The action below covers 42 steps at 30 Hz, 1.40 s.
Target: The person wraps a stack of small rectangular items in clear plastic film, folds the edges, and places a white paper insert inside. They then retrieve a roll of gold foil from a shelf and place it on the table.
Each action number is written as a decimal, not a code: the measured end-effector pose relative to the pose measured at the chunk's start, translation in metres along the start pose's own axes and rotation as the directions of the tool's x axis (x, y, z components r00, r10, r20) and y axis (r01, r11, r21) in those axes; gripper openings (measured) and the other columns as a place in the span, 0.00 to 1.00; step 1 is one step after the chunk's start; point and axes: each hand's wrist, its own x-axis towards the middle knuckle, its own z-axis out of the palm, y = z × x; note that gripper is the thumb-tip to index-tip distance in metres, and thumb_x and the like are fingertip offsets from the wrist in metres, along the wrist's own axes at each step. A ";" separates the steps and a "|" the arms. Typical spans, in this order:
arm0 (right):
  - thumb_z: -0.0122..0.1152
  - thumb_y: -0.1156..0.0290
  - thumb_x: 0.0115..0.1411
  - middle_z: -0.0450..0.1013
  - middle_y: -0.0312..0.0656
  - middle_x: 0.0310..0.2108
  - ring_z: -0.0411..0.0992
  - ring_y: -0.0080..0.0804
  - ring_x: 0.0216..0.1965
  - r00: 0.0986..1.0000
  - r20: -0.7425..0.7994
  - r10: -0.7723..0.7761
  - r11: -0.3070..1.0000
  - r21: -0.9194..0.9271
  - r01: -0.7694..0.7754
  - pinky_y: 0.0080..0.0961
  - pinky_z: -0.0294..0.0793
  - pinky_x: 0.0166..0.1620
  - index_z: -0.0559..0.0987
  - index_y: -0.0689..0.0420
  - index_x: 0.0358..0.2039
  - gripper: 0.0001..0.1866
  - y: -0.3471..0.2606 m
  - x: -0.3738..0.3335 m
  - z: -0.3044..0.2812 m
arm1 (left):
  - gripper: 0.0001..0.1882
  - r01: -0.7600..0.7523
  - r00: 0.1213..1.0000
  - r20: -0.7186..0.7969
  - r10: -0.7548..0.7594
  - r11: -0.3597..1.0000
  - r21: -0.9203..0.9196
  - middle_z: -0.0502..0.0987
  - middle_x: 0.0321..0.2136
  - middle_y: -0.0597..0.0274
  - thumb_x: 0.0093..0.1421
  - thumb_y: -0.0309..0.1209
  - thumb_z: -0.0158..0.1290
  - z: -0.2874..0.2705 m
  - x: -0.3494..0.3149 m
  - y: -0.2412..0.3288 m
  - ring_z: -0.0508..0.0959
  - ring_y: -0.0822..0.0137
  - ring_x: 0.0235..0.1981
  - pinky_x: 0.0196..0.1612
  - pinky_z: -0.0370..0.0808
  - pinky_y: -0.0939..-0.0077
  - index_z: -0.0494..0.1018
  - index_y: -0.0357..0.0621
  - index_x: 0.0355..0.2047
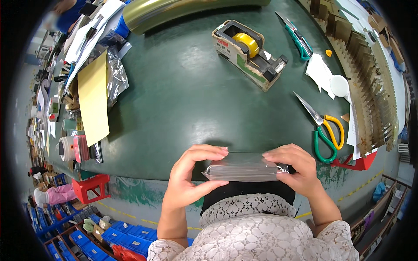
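Between my two hands, at the table's near edge, is a flat stack of thin sheets in a clear plastic bag (244, 171). My left hand (190, 174) grips its left end, fingers on the far side and thumb along the near side. At the right end my right hand (298, 168) closes on it the same way, beside crinkled, shiny plastic. What the sheets are I cannot make out. Scissors (324, 130) with one yellow and one green handle lie to the right of my right hand. Farther off stands a tape dispenser (249, 54) with a yellow roll.
A teal utility knife (299, 42) lies at the far right, near white paper (320, 74) and a row of upright cardboard dividers (363, 78). A shiny olive roll (187, 14) spans the far edge. Yellow paper (93, 98) and clutter fill the left. Red stools (91, 188) stand below.
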 end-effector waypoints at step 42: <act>0.68 0.73 0.60 0.78 0.36 0.35 0.74 0.19 0.37 0.798 0.112 0.592 0.626 0.560 -0.543 0.20 0.74 0.43 0.78 0.64 0.41 0.12 -0.013 0.022 0.004 | 0.14 0.408 0.900 -0.067 -0.431 0.886 -0.222 0.81 0.38 0.62 0.64 0.26 0.58 0.002 0.028 -0.006 0.79 0.76 0.38 0.38 0.75 0.82 0.72 0.37 0.48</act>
